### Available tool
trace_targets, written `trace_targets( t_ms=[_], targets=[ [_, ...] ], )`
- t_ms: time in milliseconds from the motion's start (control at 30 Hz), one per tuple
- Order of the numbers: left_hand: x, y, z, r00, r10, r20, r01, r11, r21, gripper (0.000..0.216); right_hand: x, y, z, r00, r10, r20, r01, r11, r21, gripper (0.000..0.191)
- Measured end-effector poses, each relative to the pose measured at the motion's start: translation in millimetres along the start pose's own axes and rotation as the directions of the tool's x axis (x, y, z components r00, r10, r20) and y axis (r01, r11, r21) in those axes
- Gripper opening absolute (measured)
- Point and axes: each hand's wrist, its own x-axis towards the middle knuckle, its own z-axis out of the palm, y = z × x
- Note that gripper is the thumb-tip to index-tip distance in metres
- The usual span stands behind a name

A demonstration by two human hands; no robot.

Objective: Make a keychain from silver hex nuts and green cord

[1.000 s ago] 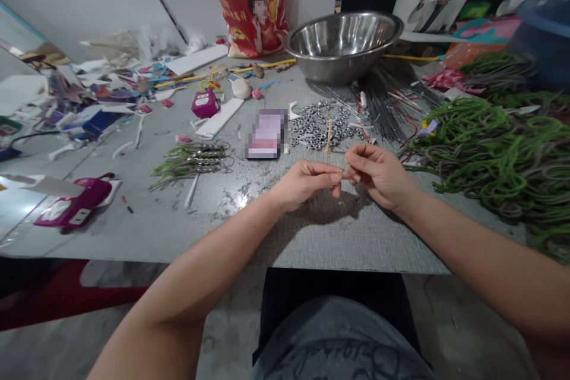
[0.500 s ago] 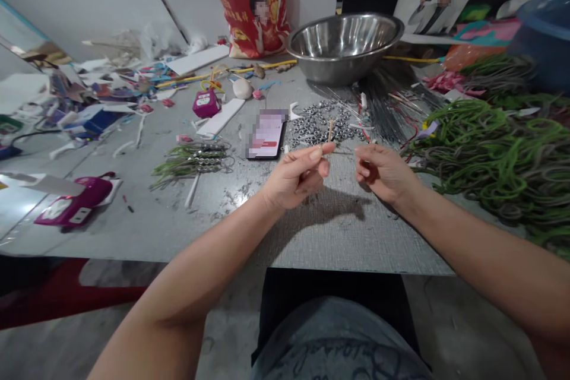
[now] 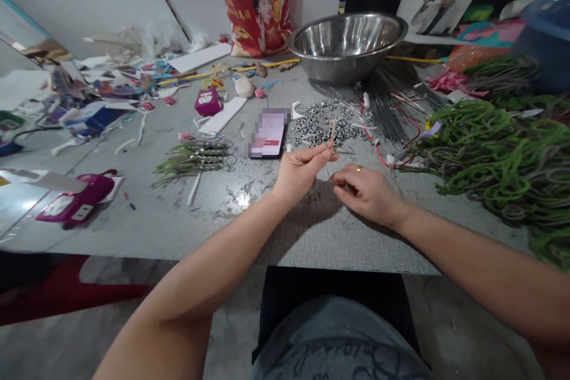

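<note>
My left hand point(image 3: 299, 173) is closed, pinching a thin, light tan stick point(image 3: 333, 129) that points up above the thumb and forefinger. Lower and to the right, my right hand point(image 3: 371, 193) is held close over the tabletop, its fingers curled together and a gold ring on one of them. Whatever its fingertips may hold is too small to make out. Just beyond both hands lies a spread of shiny silver beads point(image 3: 318, 120). A phone point(image 3: 268, 133) with a lit screen rests left of the beads.
Behind the beads stands a steel bowl point(image 3: 347, 53), beside a bundle of thin dark wires point(image 3: 387, 110). Green and grey cords point(image 3: 485, 160) are heaped at the right. Finished-looking beaded cords point(image 3: 191, 160) and a purple power strip point(image 3: 75, 199) lie left. A red bag point(image 3: 253, 6) stands at the back.
My right hand has dropped lower and turned, its fingertips shifting left toward my left hand. My left hand has moved slightly right, still pinching the stick.
</note>
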Motion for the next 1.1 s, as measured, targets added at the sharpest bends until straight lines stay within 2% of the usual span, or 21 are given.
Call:
trace_targets(
  t_ms=[100,167,267,367,467,567,733,833,933,1000,1100],
  targets=[
    [1.6,-1.9,-2.9,0.991,0.120,0.056,-0.128,0.975,0.180,0.015,-0.6,1.0,-1.0,1.000,-0.009,-0.026,0.007,0.999,-0.048,0.010],
    [4.1,-3.4,-6.1,0.981,0.136,0.137,-0.166,0.956,0.241,0.015,0.9,1.3,-4.0,0.998,0.000,-0.067,-0.002,1.000,-0.029,0.012],
    [6.7,-4.6,-9.8,0.952,0.045,0.304,-0.125,0.960,0.251,0.014,5.3,0.7,-9.7,0.991,0.070,-0.113,-0.058,0.993,0.104,0.013],
    [5.2,-1.6,-10.8,0.908,-0.028,0.418,-0.069,0.974,0.215,0.016,10.1,-0.4,-13.9,0.971,0.203,-0.123,-0.156,0.937,0.311,0.014],
    [1.5,4.3,-10.1,0.890,-0.059,0.452,-0.028,0.983,0.183,0.021,13.4,-0.5,-15.3,0.941,0.321,-0.109,-0.231,0.842,0.488,0.019],
    [-1.0,7.5,-9.3,0.878,-0.076,0.473,-0.013,0.983,0.182,0.022,15.0,0.4,-14.6,0.908,0.417,-0.048,-0.290,0.706,0.647,0.026],
    [-0.2,3.7,-9.7,0.869,-0.024,0.494,-0.062,0.986,0.157,0.021,14.9,1.6,-13.9,0.845,0.479,0.238,-0.441,0.371,0.817,0.037],
    [-0.3,0.6,-10.0,0.843,0.061,0.535,-0.174,0.971,0.162,0.025,14.1,1.7,-16.6,0.791,0.444,0.421,-0.539,0.180,0.823,0.042],
    [-3.4,-1.8,-9.4,0.759,0.206,0.618,-0.399,0.897,0.192,0.027,13.3,2.6,-20.7,0.763,0.366,0.533,-0.592,0.065,0.803,0.043],
    [-6.7,-3.1,-8.7,0.702,0.280,0.655,-0.560,0.785,0.264,0.028,12.7,3.9,-22.9,0.756,0.331,0.564,-0.602,0.013,0.799,0.041],
    [-11.0,-3.4,-7.7,0.631,0.344,0.696,-0.739,0.541,0.402,0.028,12.2,6.4,-24.4,0.750,0.297,0.591,-0.611,-0.033,0.791,0.040]
  ],
)
